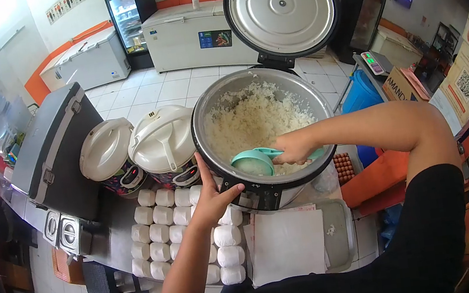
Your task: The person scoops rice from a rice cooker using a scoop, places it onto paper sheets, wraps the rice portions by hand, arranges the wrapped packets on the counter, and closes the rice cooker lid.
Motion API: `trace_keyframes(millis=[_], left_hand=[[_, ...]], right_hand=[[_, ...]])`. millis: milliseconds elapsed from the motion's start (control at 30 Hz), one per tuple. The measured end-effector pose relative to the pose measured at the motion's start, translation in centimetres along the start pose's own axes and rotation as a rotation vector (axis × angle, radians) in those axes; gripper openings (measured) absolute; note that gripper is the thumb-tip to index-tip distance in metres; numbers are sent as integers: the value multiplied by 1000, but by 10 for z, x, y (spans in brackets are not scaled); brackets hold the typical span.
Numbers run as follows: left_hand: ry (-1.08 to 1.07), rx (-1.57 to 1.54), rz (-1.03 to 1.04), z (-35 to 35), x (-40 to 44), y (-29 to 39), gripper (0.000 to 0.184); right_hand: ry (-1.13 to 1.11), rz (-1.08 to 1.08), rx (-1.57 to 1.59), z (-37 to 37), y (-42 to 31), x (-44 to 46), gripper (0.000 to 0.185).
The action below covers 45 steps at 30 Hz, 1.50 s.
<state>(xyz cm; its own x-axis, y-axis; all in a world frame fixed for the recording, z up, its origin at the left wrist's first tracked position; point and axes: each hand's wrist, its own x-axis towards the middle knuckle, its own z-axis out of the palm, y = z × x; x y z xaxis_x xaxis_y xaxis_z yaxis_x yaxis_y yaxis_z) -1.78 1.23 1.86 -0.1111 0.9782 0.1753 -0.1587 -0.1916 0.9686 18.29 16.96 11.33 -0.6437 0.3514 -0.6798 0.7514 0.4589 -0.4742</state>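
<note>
A large round cooker [209, 176] stands with its metal lid [282, 9] raised, and white rice [257, 114] fills much of its pot. My right hand [296, 147] reaches inside and grips the handle of a green scoop [254, 161], whose bowl lies low in the pot near the front wall with rice in it. Against the cooker's front left rim rests my left hand [214, 196], thumb and fingers spread apart. Rows of white wrapped portions [181, 216] sit on the table just left of and below the cooker. Sheets of white paper [287, 242] lie in front of it.
Two smaller lidded rice cookers [163, 137] stand left, beside a grey cooler box [59, 150]. A tray [338, 227] is right of the papers. Eggs [344, 168] and an orange surface [379, 181] are at the right. White freezers [192, 37] line the back wall.
</note>
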Motion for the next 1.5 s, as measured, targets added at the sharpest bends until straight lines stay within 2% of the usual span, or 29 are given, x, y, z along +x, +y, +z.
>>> trace_keyframes(millis=[100,400,500,533,600,633,667,733,767,800,867,900,933,967,1000,1033,1067,1100,1133,1200,1233,1333,1467,1500], left_hand=[[-3,10,-5,1,-2,3,122],[7,-34,43,-3,0,-8,123],[55,-33,56,-3,-1,-9,125],[100,13,79,-2,-3,-11,116],[257,-131,12,9,-21,-12,97],[321,-2,74,11,-33,-28,77],[343,67,59,16,-53,-34,69],[339,133,54,28,-99,-63,65],[328,158,71,36,-124,-86,65],[265,255,-31,47,-152,-86,72],[33,367,-63,67,-201,-101,80],[-75,472,-101,72,-220,-115,89],[-77,467,-130,78,-235,-123,89],[-155,735,-132,85,-248,-130,91],[-236,1006,-121,90,-256,-138,94],[-264,1217,-129,92,-262,-152,102],[-268,1219,-130,92,-266,-159,102],[-270,1241,-141,91,-267,-163,105],[-272,1262,-153,92,-269,-166,109],[-278,1273,-168,92,-271,-169,111],[-281,1287,-185,91,-270,-169,114],[-293,1345,-200,92,-270,-168,116],[-289,1328,-217,91,-267,-164,117],[-308,1311,-250,89,-266,-162,118]], right_hand=[[-62,23,85,-5,-6,-17,37],[17,71,120,-13,-3,-52,31],[-45,20,378,-6,3,-73,33],[-57,26,389,1,2,-82,33],[-45,8,546,16,6,-98,34],[-55,-34,631,27,19,-101,35],[-66,-21,647,41,25,-109,35],[-30,-33,809,80,34,-125,34],[-18,10,864,104,38,-130,29],[-43,28,882,132,49,-129,29],[-137,114,1170,196,82,-112,27],[-163,132,1190,231,96,-100,27],[-34,185,1156,265,109,-85,27],[97,233,1114,296,119,-72,28],[88,238,1119,322,127,-60,28],[385,127,676,344,132,-47,29],[656,14,216,359,130,-40,30],[628,128,297,356,100,-54,34],[628,131,297,369,98,-53,34],[813,-6,-137,401,102,-47,39],[835,62,-45,413,102,-44,42],[958,66,-2,417,113,-28,41],[1012,19,23,415,117,-11,43],[963,53,67,420,115,-13,44]])
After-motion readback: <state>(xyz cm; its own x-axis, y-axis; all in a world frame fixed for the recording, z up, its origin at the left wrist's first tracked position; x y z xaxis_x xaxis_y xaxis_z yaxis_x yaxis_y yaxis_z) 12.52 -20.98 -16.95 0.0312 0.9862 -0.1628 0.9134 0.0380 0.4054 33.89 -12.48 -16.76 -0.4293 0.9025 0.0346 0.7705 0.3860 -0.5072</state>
